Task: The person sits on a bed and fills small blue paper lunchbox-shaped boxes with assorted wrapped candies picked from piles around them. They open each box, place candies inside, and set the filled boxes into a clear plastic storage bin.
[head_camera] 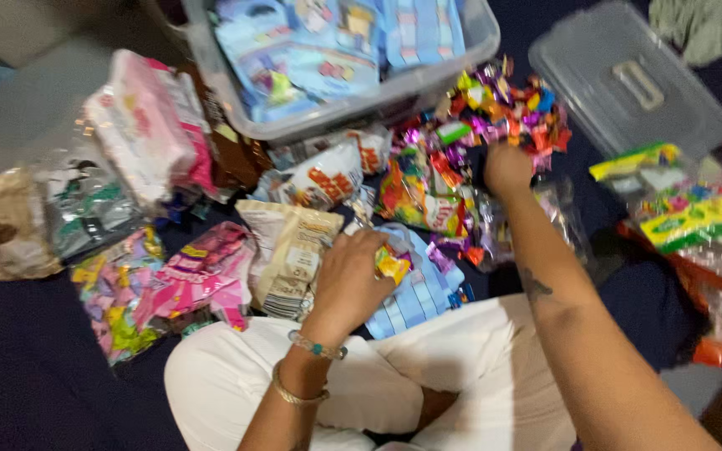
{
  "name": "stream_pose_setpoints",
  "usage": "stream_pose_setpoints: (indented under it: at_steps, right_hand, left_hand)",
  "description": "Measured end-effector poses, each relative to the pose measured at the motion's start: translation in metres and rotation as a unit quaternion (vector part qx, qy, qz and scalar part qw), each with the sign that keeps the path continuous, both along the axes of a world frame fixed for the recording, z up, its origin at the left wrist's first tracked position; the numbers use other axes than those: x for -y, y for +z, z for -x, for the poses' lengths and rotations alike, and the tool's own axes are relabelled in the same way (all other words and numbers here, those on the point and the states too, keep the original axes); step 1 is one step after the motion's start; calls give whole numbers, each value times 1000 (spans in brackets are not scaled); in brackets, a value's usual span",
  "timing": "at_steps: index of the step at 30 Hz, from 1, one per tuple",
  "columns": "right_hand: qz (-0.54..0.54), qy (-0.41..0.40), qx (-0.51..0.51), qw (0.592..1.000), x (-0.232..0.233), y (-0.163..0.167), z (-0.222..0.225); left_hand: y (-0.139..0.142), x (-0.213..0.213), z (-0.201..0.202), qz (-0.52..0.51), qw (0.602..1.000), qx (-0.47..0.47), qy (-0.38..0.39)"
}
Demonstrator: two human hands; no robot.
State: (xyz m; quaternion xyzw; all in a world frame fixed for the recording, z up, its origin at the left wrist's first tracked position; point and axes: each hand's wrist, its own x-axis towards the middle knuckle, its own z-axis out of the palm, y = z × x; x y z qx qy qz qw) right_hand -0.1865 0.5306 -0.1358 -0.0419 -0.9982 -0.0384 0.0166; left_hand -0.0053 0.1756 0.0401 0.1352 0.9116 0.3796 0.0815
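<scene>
The left hand (pixel 351 280) curls around a small yellow wrapped candy (pixel 393 266), resting over a blue striped packet (pixel 419 292). At one o'clock from it, the right hand (pixel 507 169) digs into a heap of bright foil candies (pixel 495 113); its grip cannot be told. A clear bin (pixel 361 104) sits at twelve o'clock.

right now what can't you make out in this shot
1. Head view: whatever the right hand has in its grip is hidden by the hand's own back, in the pile of wrapped sweets.
2. The left hand closes on a yellow-wrapped piece; its fingers cover most of it.
3. The clear bin is cut off by the top edge.
4. Motion blur smears the print on the packets.
</scene>
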Motion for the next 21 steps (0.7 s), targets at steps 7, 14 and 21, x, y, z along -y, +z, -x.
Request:
stream_pose_setpoints:
  at_steps: [7,14,21]
  right_hand:
    - [275,-4,-188,943,-36,-7,11]
    - [294,127,227,920,-3,33,-72]
    - [72,261,130,954,39,16,-149]
  left_hand:
    - [-6,-22,15,-23,999,9,-31]
    - [-14,-26,6,9,999,3,-34]
    - [-7,-36,-28,-34,996,-77,-40]
